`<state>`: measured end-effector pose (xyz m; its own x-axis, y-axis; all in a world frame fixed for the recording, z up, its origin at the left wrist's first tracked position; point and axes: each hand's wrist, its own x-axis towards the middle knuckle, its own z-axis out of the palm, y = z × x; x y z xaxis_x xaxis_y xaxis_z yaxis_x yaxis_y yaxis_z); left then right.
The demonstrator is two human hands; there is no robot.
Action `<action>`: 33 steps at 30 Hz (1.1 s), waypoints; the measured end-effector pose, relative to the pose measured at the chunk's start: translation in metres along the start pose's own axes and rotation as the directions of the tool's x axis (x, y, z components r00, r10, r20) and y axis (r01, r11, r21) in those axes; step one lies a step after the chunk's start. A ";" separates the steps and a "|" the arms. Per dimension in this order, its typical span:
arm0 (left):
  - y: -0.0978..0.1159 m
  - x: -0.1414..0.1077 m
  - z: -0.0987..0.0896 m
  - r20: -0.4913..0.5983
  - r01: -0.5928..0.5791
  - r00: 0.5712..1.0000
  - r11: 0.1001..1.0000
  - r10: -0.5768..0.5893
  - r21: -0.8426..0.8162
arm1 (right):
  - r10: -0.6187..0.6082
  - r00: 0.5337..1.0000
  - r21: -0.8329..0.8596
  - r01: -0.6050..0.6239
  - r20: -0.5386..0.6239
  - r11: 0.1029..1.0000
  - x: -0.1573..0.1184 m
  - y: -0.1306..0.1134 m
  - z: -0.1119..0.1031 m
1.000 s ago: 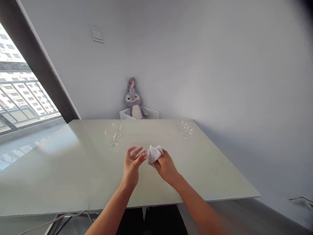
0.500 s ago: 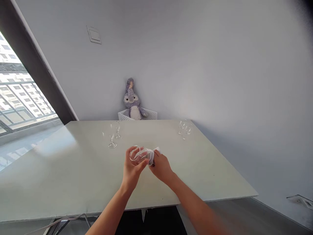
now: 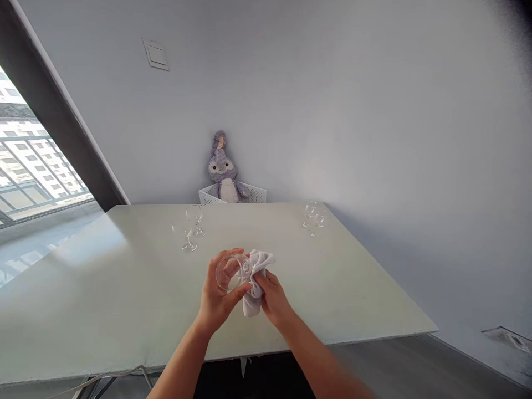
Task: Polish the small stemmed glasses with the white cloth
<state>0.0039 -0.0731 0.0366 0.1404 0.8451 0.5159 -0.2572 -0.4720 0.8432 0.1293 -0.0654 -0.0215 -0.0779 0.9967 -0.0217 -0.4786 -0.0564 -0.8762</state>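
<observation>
Above the front middle of the table, my left hand point(image 3: 216, 299) is wrapped round the bowl of a clear wine glass point(image 3: 228, 272), its rim tilted toward me and to the left. My right hand point(image 3: 273, 296) grips a white cloth point(image 3: 261, 259) that is bunched against the stem and foot end of the glass. The cloth hides most of the stem and foot. One end of it hangs down between my hands.
Clear stemmed glasses stand on the white table point(image 3: 357, 277): a left group point(image 3: 189, 245) and a right group point(image 3: 319, 221). Behind the far edge, a purple plush toy point(image 3: 228, 190) sits in a white perforated basket point(image 3: 258, 194). A cable point(image 3: 120, 373) runs along the near left edge.
The glass has turned so its rim faces me more. My right hand has rolled over, and the cloth is spread wider, with an end now hanging down.
</observation>
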 end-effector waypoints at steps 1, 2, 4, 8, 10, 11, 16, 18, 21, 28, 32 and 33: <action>-0.001 0.000 0.002 -0.022 -0.031 0.999 0.999 0.032 0.030 | -0.033 0.999 -0.072 0.032 -0.015 0.997 -0.001 0.006 0.001; -0.001 0.000 0.002 -0.049 -0.055 0.997 0.997 0.058 0.055 | -0.059 0.998 -0.176 0.055 -0.013 0.983 -0.002 0.010 0.001; -0.003 0.003 0.000 -0.100 -0.068 0.992 0.992 0.079 0.106 | -0.093 0.994 -0.478 0.108 0.055 0.872 -0.002 0.013 -0.002; -0.005 0.012 -0.012 -0.190 -0.042 0.979 0.980 0.080 0.194 | -0.109 0.941 -0.927 0.335 0.321 0.166 0.001 -0.008 -0.013; -0.006 0.015 -0.016 -0.222 -0.019 0.972 0.974 0.071 0.228 | -0.162 0.930 -0.942 0.313 0.330 -0.123 0.004 -0.027 -0.015; -0.008 0.017 -0.016 -0.229 -0.003 0.972 0.971 0.060 0.241 | -0.211 0.926 -0.942 0.275 0.314 -0.195 0.006 -0.036 -0.014; -0.019 0.027 0.001 -0.113 0.116 0.989 0.983 -0.101 0.139 | -0.229 0.906 -0.924 0.305 0.356 -0.230 0.025 -0.054 -0.003; -0.028 0.032 0.007 -0.057 0.137 0.990 0.984 -0.132 0.115 | -0.155 0.937 -0.938 0.278 0.312 -0.205 0.040 -0.047 -0.005; -0.044 0.034 0.005 -0.028 0.147 0.989 0.953 -0.145 0.266 | -0.140 0.981 -0.986 0.116 0.132 -0.116 0.068 -0.037 -0.024; -0.095 0.017 -0.030 -0.286 0.386 0.916 0.817 -0.282 0.430 | -0.227 0.928 -0.953 -0.304 -0.297 0.001 0.141 -0.055 -0.107; -0.110 0.011 -0.031 -0.283 0.448 0.891 0.789 -0.355 0.420 | -0.248 0.868 -0.900 -0.434 -0.431 0.045 0.171 -0.065 -0.137; -0.111 0.010 -0.030 -0.272 0.440 0.896 0.781 -0.351 0.443 | -0.251 0.857 -0.890 -0.452 -0.450 0.053 0.177 -0.066 -0.141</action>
<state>0.0052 -0.0046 -0.0564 -0.0436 0.9911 0.1255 0.2839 -0.1081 0.9527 0.2704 0.1230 -0.0358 0.4475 0.8942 -0.0152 0.7884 -0.4025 -0.4653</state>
